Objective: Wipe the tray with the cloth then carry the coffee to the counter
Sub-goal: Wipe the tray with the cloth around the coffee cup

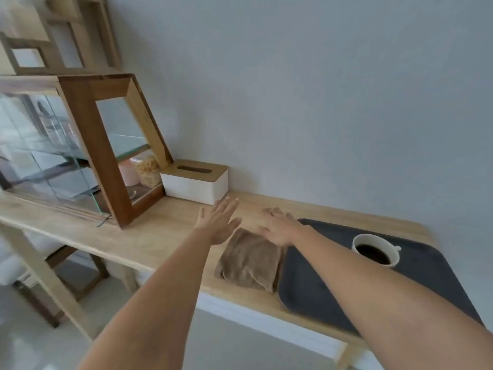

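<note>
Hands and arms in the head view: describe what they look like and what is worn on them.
Both arms are bare along all that shows, with no sleeves in view. The left hand and right hand wear no gloves, and no rings, watch or bracelets show on fingers or wrists. No marks or tattoos can be made out. The picture is slightly soft, so fine detail such as nails cannot be judged.

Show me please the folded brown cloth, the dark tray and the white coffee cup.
folded brown cloth point(249, 260), head view, middle of its top.
dark tray point(314, 289), head view, bare floor.
white coffee cup point(358, 238), head view, rim.
</note>
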The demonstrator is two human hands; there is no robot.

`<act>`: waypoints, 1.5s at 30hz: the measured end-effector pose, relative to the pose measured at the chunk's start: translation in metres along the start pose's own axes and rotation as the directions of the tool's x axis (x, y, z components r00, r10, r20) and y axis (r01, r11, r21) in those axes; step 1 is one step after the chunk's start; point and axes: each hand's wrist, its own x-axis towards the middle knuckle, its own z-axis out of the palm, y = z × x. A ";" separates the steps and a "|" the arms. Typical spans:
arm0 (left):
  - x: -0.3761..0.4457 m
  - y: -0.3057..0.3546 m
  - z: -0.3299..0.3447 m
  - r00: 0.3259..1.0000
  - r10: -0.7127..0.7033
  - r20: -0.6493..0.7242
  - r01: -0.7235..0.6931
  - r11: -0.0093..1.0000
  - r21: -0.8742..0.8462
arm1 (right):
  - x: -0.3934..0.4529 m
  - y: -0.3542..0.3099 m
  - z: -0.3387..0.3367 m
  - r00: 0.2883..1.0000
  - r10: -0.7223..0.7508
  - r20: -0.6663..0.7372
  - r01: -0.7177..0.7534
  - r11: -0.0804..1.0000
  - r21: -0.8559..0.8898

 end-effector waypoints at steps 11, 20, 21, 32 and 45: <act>-0.042 -0.007 0.070 0.991 0.015 0.130 -0.005 0.997 -0.079 | -0.021 -0.015 0.061 0.991 0.017 0.132 -0.016 1.000 -0.012; -0.062 0.007 0.067 0.978 0.071 -0.197 -0.124 0.954 -0.272 | -0.046 -0.025 0.070 0.996 -0.033 -0.084 0.050 0.975 0.215; -0.064 0.009 0.064 0.970 0.054 -0.235 -0.131 0.936 -0.328 | -0.048 -0.026 0.070 0.990 -0.031 -0.136 0.064 0.967 0.246; -0.052 0.045 -0.013 0.924 0.231 -0.306 -0.314 0.913 -0.261 | -0.107 0.012 -0.008 0.926 0.088 -0.368 0.136 0.831 0.539; -0.073 0.126 0.074 0.995 0.101 0.000 -0.088 0.868 -0.490 | -0.165 0.058 0.028 0.964 0.086 -0.250 -0.090 0.996 -0.006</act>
